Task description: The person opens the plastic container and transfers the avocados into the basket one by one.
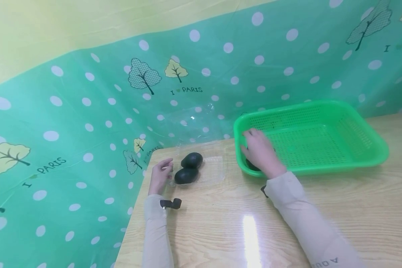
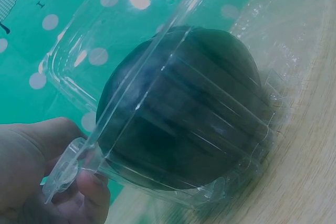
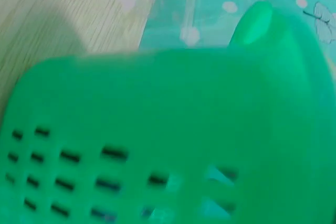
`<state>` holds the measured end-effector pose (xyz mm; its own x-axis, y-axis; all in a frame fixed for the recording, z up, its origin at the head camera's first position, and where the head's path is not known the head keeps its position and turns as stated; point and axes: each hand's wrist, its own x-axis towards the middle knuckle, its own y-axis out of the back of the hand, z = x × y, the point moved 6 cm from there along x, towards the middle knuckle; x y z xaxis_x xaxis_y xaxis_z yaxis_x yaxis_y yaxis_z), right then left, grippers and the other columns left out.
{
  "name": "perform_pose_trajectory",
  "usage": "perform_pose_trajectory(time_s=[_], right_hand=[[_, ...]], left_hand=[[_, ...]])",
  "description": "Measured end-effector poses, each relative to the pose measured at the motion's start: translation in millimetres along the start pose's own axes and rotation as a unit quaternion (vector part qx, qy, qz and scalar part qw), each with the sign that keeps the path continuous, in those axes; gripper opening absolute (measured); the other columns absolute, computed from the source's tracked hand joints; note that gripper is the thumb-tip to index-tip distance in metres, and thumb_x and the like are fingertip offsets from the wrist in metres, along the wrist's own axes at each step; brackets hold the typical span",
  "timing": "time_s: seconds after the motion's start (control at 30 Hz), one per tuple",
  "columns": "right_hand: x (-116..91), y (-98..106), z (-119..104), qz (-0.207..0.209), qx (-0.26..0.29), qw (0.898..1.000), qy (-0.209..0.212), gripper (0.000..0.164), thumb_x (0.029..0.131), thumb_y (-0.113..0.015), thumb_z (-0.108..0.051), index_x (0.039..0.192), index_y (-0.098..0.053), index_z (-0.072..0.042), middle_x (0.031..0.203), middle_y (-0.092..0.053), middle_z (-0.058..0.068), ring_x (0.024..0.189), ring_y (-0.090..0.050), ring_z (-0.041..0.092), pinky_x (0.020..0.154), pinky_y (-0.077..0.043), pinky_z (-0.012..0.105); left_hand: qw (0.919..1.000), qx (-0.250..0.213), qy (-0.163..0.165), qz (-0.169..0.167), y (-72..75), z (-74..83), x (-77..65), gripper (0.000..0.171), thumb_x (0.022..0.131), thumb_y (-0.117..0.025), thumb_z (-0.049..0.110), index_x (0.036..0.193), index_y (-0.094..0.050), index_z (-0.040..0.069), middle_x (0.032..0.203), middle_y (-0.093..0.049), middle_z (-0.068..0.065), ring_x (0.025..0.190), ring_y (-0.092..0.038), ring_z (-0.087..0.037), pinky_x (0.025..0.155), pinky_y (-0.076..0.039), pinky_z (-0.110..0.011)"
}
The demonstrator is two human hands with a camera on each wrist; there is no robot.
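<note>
Two dark, egg-shaped avocados (image 1: 192,160) lie side by side in an open clear plastic clamshell box (image 1: 217,173) on the table. Seen from the left wrist, one dark avocado (image 2: 184,108) fills much of the box behind its ribbed wall. My left hand (image 1: 160,175) pinches the tab at the box's near left edge between thumb and finger. Reaching into the left end of a green plastic basket (image 1: 365,163) is my right hand (image 1: 261,150). A dark rounded thing (image 1: 252,165) shows partly beneath it; whether the fingers grip it is hidden.
The box's clear lid (image 1: 194,123) stands raised against the green dotted sheet (image 1: 227,74) behind the table. A light wooden table (image 1: 214,223) carries the box and the basket. The basket's slotted end wall (image 3: 157,103) fills most of the right wrist view.
</note>
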<state>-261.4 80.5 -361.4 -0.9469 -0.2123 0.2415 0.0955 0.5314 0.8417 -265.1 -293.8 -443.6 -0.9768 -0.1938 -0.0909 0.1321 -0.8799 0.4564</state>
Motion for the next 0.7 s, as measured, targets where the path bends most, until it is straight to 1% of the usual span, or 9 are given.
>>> perform_pose_trajectory(time_s=[0.17, 0.33, 0.53, 0.6, 0.7], right_hand=[[2.4, -2.2, -19.3, 0.009, 0.015, 0.999, 0.031, 0.049, 0.094, -0.066, -0.018, 0.135, -0.053, 0.005, 0.134, -0.054, 0.024, 0.127, -0.048, 0.041, 0.109, -0.041, 0.051], [4.9, -9.9, -37.6, 0.007, 0.025, 0.998, 0.060, 0.050, 0.092, -0.069, -0.020, 0.133, -0.055, 0.005, 0.132, -0.056, 0.022, 0.125, -0.049, 0.038, 0.108, -0.043, 0.049], [10.3, -27.6, -58.5, -0.002, 0.021, 0.995, 0.095, 0.051, 0.090, -0.072, -0.027, 0.130, -0.057, 0.002, 0.129, -0.058, 0.019, 0.122, -0.051, 0.034, 0.106, -0.045, 0.046], [11.2, -34.8, -65.3, -0.008, 0.020, 0.994, 0.108, 0.052, 0.090, -0.072, -0.029, 0.129, -0.058, 0.001, 0.128, -0.059, 0.017, 0.120, -0.052, 0.033, 0.104, -0.046, 0.045], [11.2, -46.0, -74.4, -0.021, 0.025, 0.992, 0.118, 0.053, 0.091, -0.072, -0.032, 0.130, -0.058, 0.000, 0.128, -0.059, 0.016, 0.121, -0.053, 0.032, 0.106, -0.046, 0.044]], left_hand=[[1.0000, 0.002, 0.001, -0.001, 0.6, -1.5, 0.3, 0.039, 0.101, -0.054, 0.015, 0.139, -0.055, 0.005, 0.128, -0.058, -0.020, 0.105, -0.059, -0.036, 0.062, -0.050, -0.018], [1.0000, 0.005, 0.002, 0.001, 1.4, -1.7, -0.1, 0.040, 0.101, -0.054, 0.015, 0.140, -0.055, 0.005, 0.128, -0.058, -0.021, 0.105, -0.058, -0.037, 0.061, -0.050, -0.018], [0.9999, 0.009, 0.004, 0.007, 1.7, -1.3, -0.3, 0.039, 0.101, -0.055, 0.016, 0.139, -0.056, 0.007, 0.127, -0.059, -0.019, 0.103, -0.059, -0.037, 0.062, -0.050, -0.019], [0.9999, 0.008, 0.003, 0.006, 1.3, -1.4, 0.2, 0.039, 0.101, -0.054, 0.016, 0.139, -0.056, 0.007, 0.128, -0.059, -0.019, 0.104, -0.059, -0.037, 0.063, -0.050, -0.020], [1.0000, -0.003, 0.003, -0.001, 0.6, -1.6, 1.3, 0.040, 0.101, -0.054, 0.014, 0.140, -0.055, 0.005, 0.130, -0.058, -0.021, 0.106, -0.058, -0.037, 0.063, -0.050, -0.019]])
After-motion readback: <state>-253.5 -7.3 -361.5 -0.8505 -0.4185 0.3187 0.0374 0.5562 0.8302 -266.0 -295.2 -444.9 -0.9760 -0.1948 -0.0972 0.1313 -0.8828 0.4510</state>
